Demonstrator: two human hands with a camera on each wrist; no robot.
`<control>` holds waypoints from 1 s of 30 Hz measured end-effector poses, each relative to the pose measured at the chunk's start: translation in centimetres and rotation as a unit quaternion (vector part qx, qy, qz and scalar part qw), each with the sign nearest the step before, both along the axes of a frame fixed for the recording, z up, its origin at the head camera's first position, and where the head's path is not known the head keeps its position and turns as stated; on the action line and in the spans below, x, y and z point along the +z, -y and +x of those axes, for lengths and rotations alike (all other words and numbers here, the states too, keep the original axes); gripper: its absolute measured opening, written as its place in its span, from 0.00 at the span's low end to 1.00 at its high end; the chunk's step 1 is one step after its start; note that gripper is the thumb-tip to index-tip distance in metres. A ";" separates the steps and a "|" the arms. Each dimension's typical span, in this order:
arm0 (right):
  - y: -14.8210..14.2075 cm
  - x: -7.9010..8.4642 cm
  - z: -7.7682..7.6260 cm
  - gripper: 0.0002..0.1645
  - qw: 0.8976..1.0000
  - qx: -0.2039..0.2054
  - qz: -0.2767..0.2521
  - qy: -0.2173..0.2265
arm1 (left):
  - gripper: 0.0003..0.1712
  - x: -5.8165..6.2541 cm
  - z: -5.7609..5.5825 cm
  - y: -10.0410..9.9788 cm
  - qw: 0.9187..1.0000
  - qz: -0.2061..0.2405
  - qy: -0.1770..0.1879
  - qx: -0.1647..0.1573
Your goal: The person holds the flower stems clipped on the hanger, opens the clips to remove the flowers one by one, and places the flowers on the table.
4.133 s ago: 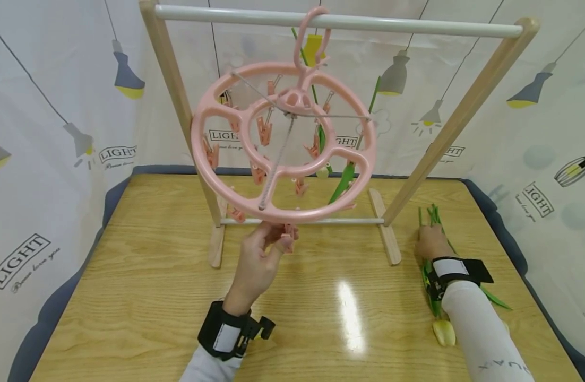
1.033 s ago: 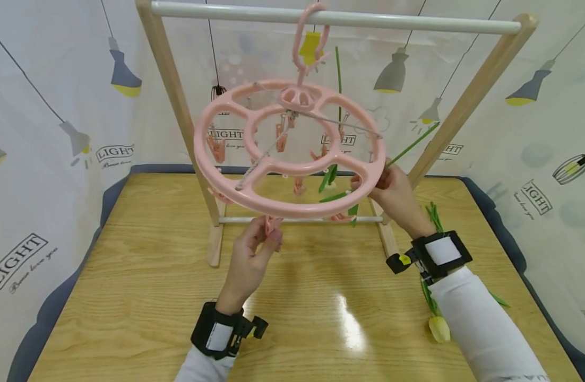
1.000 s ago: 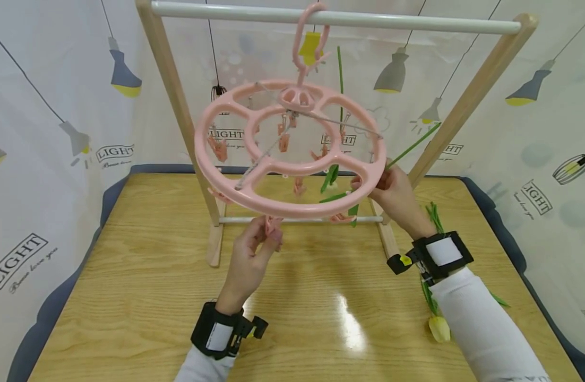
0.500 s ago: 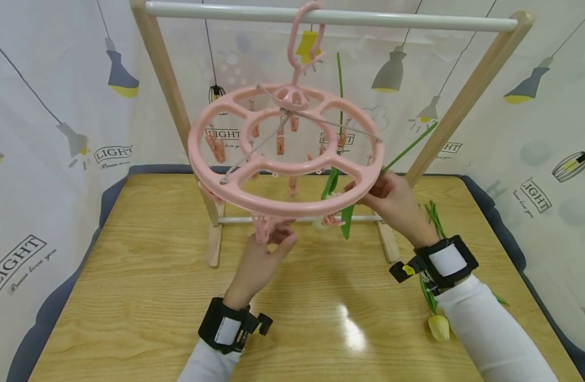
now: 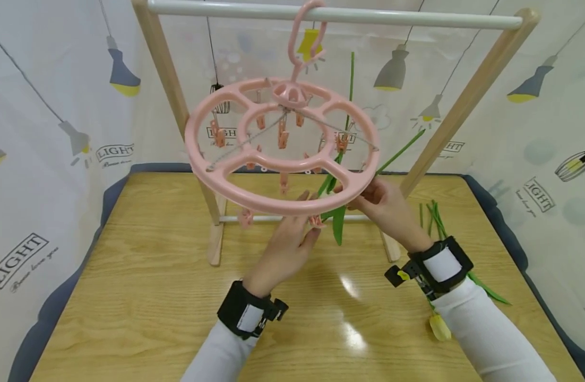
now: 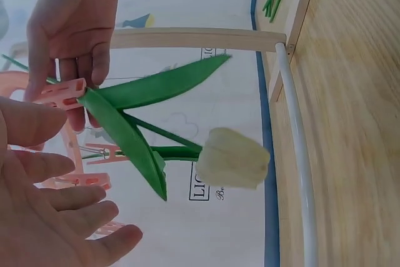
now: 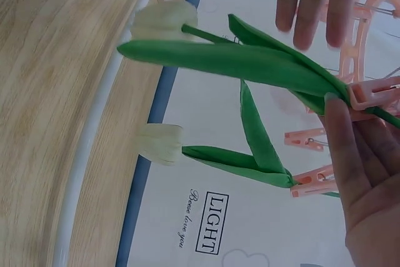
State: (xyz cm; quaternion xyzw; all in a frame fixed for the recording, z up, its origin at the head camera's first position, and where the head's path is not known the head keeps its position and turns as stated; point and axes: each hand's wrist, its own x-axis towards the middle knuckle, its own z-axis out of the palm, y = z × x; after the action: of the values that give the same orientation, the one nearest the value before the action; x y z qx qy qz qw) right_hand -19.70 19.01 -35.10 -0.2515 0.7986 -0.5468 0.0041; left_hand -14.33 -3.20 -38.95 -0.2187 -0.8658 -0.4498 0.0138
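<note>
A white tulip (image 7: 164, 20) with green leaves hangs head down, its stem at a pink clothes peg (image 7: 375, 94) under the round pink hanger (image 5: 254, 199). My right hand (image 5: 390, 212) holds this tulip near the peg, thumb against the base of the leaves. My left hand (image 5: 285, 246) is under the hanger's front rim, fingers spread and extended, holding nothing; its thumb lies close beside the peg in the left wrist view. Behind, a second white tulip (image 7: 159, 144) hangs from another pink peg (image 7: 314, 181).
The hanger hooks over the white bar (image 5: 393, 19) of a wooden rack on the table. Several empty pink pegs dangle around its rings. More tulips, one with a pale yellow head (image 5: 439, 327), lie on the table at the right, partly behind my right forearm.
My right hand has brought a tulip up from the table to the hanger. My left hand has let go of a front peg and moved right, towards the tulip. The hanger has turned.
</note>
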 end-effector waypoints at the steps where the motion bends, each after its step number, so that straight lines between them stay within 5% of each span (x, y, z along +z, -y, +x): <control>1: 0.1 0.0 0.0 0.19 1.000 -0.006 0.011 -0.003 | 0.37 0.1 -0.1 -0.1 1.000 -0.008 -0.001 0.000; 9: 0.3 0.0 0.2 0.22 0.997 -0.025 0.073 -0.004 | 0.41 0.4 -0.5 -0.6 0.999 -0.028 -0.021 -0.033; 19: 0.7 0.2 1.2 0.20 0.996 -0.005 0.072 0.061 | 0.39 0.9 -1.0 -1.6 0.995 0.085 0.016 -0.046; 24: 1.0 0.1 1.7 0.17 0.996 0.008 0.066 0.051 | 0.22 0.8 -1.1 -2.1 0.980 0.183 0.031 -0.073; 29: 0.9 0.1 2.0 0.15 0.997 0.011 0.071 0.035 | 0.19 0.7 -1.0 -2.3 0.953 0.277 0.076 -0.099; 30: 0.9 0.1 2.0 0.15 0.997 0.012 0.075 0.035 | 0.20 0.8 -1.0 -2.3 0.952 0.280 0.069 -0.098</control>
State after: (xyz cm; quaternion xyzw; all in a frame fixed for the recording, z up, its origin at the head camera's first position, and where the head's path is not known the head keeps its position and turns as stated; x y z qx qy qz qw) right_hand -17.68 18.11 -34.98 -0.2407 0.8336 -0.4938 0.0570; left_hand -15.37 -0.85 -38.18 -0.2585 -0.6780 -0.6874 -0.0300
